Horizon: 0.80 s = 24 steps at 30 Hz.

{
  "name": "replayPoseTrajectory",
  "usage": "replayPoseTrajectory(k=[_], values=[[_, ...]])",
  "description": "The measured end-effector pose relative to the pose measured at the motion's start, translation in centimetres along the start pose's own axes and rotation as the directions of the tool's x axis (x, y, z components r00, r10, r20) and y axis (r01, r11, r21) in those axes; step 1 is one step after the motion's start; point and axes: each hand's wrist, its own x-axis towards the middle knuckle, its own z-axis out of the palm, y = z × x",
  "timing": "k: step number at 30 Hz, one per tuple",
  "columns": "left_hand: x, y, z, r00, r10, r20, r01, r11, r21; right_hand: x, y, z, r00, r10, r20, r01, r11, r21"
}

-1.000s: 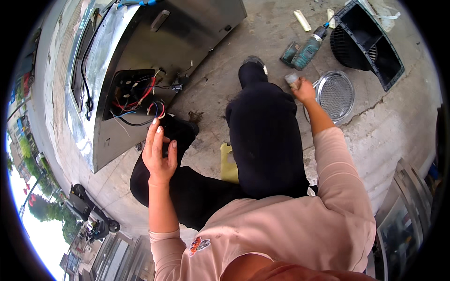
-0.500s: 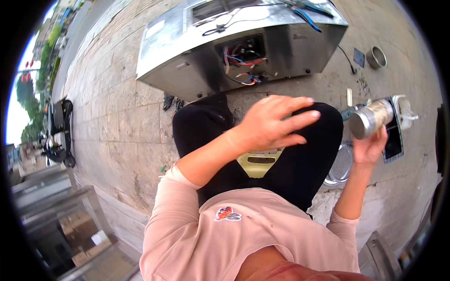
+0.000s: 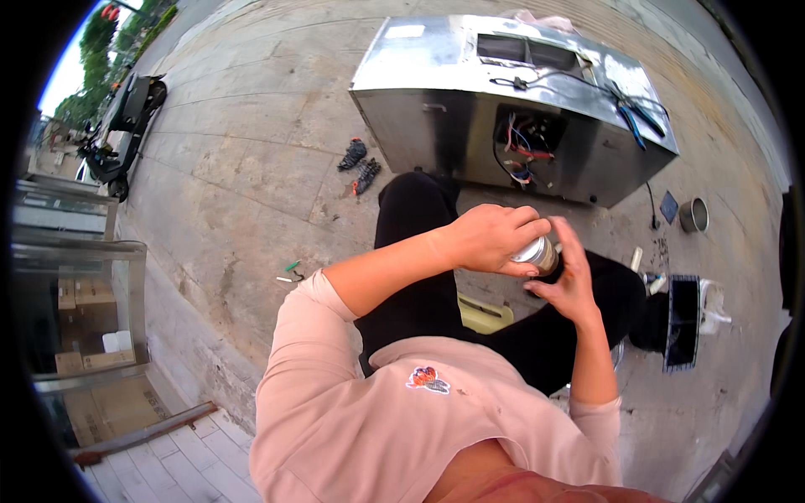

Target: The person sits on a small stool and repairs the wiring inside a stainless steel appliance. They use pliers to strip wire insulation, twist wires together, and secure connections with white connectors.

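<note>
A jar with a silvery metal lid (image 3: 532, 251) is between my two hands, above my right thigh. My left hand (image 3: 490, 238) is closed over the lid, with fingers and thumb on either side of it. Around the jar's body curls my right hand (image 3: 575, 278), its thumb and forefinger on the side away from my left hand. Most of the jar's body and what is in it are hidden by my fingers.
Ahead stands a stainless steel appliance (image 3: 436, 126) with wires hanging from an opening; blue-handled pliers (image 3: 629, 117) lie on top. To the right are a metal cup (image 3: 694, 215) and a black tray (image 3: 683, 323). Dark gloves (image 3: 353, 154) lie on the paving; I sit on a yellow stool (image 3: 486, 315).
My right hand has brought the jar in from the right side to above my lap. My left hand, empty before, has closed on its lid. The whole view has turned leftward.
</note>
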Motion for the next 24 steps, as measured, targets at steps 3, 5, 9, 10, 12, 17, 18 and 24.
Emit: replayPoseTrajectory(k=[3,5,9,10,12,17,18,24], values=[[1.0,1.3,0.9,0.993,0.121,-0.010,-0.121,0.990,-0.066,-0.8,0.1,1.7,0.989,0.128,0.079,-0.143,0.959,0.245],[1.8,1.5,0.7,0.982,0.175,-0.065,-0.173,0.984,0.032,-1.3,0.7,1.6,0.979,0.179,0.100,-0.204,0.888,0.412],[2.4,1.8,0.6,0.959,0.272,-0.083,-0.259,0.955,0.147,-2.0,-0.2,1.1,0.967,0.206,0.151,-0.254,0.821,0.511],[2.3,1.8,0.4,0.960,0.276,-0.057,-0.264,0.952,0.157,-1.9,-0.7,1.1,0.969,0.196,0.152,-0.247,0.823,0.511],[2.6,1.9,0.7,0.977,0.190,-0.094,-0.174,0.971,0.161,-1.6,-1.5,1.6,0.965,0.255,0.053,-0.254,0.877,0.407],[3.7,2.8,1.5,0.950,-0.312,0.028,0.303,0.937,0.175,-1.7,0.2,3.2,0.958,0.150,-0.246,-0.157,0.987,-0.012],[4.1,3.0,0.8,0.923,-0.374,0.088,0.350,0.913,0.207,-1.8,0.4,3.0,0.955,0.104,-0.278,-0.128,0.989,-0.068],[5.0,5.4,-2.4,0.929,-0.266,0.257,0.268,0.963,0.027,-2.2,0.4,-0.3,0.930,0.212,-0.300,-0.193,0.977,0.093]])
